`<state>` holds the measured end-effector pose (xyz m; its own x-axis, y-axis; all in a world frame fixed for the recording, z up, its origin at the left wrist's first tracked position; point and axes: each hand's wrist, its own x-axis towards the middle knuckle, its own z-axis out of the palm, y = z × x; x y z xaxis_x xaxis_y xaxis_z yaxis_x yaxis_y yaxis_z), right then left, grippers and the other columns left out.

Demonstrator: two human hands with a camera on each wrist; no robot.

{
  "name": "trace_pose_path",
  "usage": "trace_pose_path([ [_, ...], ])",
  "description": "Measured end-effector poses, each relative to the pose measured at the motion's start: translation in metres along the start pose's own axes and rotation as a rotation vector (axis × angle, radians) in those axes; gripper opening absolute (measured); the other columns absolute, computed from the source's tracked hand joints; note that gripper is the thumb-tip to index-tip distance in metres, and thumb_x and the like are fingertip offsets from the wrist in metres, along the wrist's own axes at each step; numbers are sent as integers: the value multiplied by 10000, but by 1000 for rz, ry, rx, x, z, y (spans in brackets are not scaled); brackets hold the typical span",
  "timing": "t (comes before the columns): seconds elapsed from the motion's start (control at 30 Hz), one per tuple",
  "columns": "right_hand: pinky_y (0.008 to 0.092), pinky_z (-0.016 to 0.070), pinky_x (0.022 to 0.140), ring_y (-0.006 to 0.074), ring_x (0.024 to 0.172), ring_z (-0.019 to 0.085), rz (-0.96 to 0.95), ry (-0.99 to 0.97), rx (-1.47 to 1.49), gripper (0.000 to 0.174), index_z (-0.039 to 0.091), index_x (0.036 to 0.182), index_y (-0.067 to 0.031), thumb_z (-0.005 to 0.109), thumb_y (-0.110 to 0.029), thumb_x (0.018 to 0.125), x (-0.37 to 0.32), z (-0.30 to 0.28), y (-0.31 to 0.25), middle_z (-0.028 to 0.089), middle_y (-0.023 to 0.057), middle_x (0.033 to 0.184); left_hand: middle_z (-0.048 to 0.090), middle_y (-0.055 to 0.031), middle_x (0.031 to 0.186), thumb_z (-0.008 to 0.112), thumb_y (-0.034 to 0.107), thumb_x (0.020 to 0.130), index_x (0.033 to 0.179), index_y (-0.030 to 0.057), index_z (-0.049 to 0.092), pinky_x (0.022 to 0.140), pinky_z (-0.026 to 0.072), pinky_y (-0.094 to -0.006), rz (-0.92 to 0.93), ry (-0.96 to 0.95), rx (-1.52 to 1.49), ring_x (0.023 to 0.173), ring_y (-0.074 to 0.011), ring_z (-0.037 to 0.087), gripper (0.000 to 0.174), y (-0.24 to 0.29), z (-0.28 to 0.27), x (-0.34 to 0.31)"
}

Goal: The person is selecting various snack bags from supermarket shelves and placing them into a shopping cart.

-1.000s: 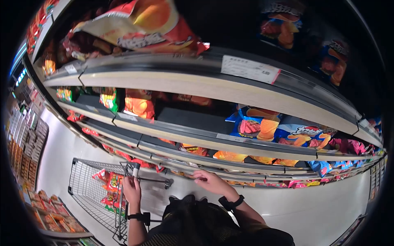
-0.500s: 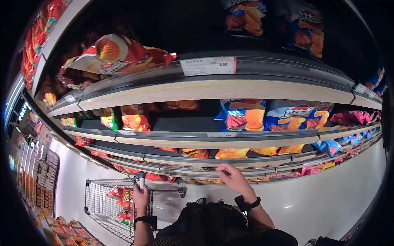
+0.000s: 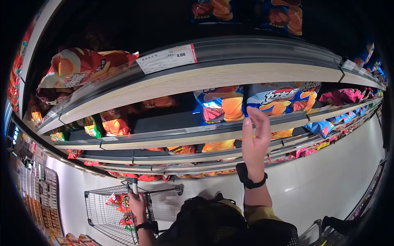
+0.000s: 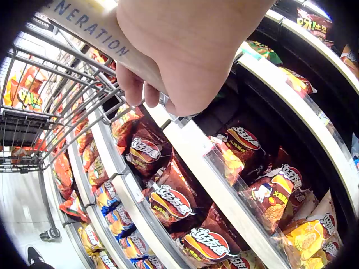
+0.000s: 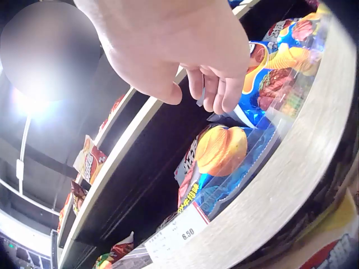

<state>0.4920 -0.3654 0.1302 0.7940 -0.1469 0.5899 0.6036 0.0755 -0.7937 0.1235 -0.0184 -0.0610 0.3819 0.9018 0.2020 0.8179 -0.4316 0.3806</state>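
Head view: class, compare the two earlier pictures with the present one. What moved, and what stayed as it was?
The right hand rose from the edge of a low shelf to the blue chip bags on a higher shelf; its fingertips now reach them, though a grip cannot be made out. The left hand stayed gripping the cart handle, and the snack bags stayed in the cart.

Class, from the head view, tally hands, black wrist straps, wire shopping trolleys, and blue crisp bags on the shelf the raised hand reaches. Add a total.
Hands (left hand, right hand): 2
Black wrist straps: 2
Grey wire shopping trolley: 1
Blue crisp bags: 2
Total: 7
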Motion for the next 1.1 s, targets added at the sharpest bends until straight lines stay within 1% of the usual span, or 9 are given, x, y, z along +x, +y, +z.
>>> trace_pose_path([
  [0.13,387,466,1012,297,1179,594,-117,-27,-127,376,535,1284,67,637,-114,970,5,13,5,594,201,1295,705,-210,870,678,196,879,1127,27,548,735,536,-504,-2,-12,-30,822,-414,690,327,4,-6,-8],
  [0.2,435,442,1047,379,1220,563,-145,-72,-415,491,486,1352,75,659,-168,961,5,14,7,556,232,1341,698,-209,861,681,198,876,1090,28,550,720,533,-507,18,-31,-1,801,-417,683,303,-1,-9,-12],
  [0.27,447,433,1056,416,1217,559,-138,-97,-444,587,462,1375,86,665,-276,960,13,14,13,563,265,1324,692,-205,842,683,199,875,1068,28,548,709,529,-511,24,-23,31,786,-420,678,292,-1,-6,-11],
  [0.33,427,431,1061,404,1211,567,75,-230,-447,637,453,1374,94,652,-351,964,23,14,14,565,290,1319,686,-201,822,685,201,874,1046,27,546,699,524,-514,32,-20,62,770,-423,673,281,-3,-4,-11],
  [0.4,417,471,1000,387,1148,611,39,-223,-445,687,446,1379,98,642,-410,959,26,16,9,600,299,1272,678,-194,807,690,206,875,1011,28,534,691,516,-522,24,-55,58,758,-422,668,273,-11,-3,-12],
  [0.47,417,511,906,373,1058,652,166,-264,-418,614,489,1307,79,665,-388,949,28,16,-4,651,265,1183,679,-191,808,688,215,879,1006,30,531,690,516,-524,32,-60,51,758,-418,669,274,-18,1,-13],
  [0.7,399,528,821,317,907,675,136,-353,-295,447,511,1132,33,736,-285,913,30,26,4,676,190,1030,677,-190,803,672,248,895,1036,49,534,683,516,-524,-7,-94,45,765,-419,671,280,-20,1,-20],
  [0.93,294,514,735,179,816,621,11,-164,-166,343,528,1133,49,702,-178,944,29,43,7,627,146,924,678,-214,823,685,230,873,999,51,523,701,516,-536,-11,-75,37,786,-439,666,272,-15,-4,-21],
  [1.1,260,502,702,120,789,577,-134,-72,-127,209,562,990,58,656,-128,974,27,50,6,584,101,877,678,-215,820,683,225,875,995,48,523,708,524,-529,-27,-83,49,790,-441,668,266,-8,-13,-25],
])
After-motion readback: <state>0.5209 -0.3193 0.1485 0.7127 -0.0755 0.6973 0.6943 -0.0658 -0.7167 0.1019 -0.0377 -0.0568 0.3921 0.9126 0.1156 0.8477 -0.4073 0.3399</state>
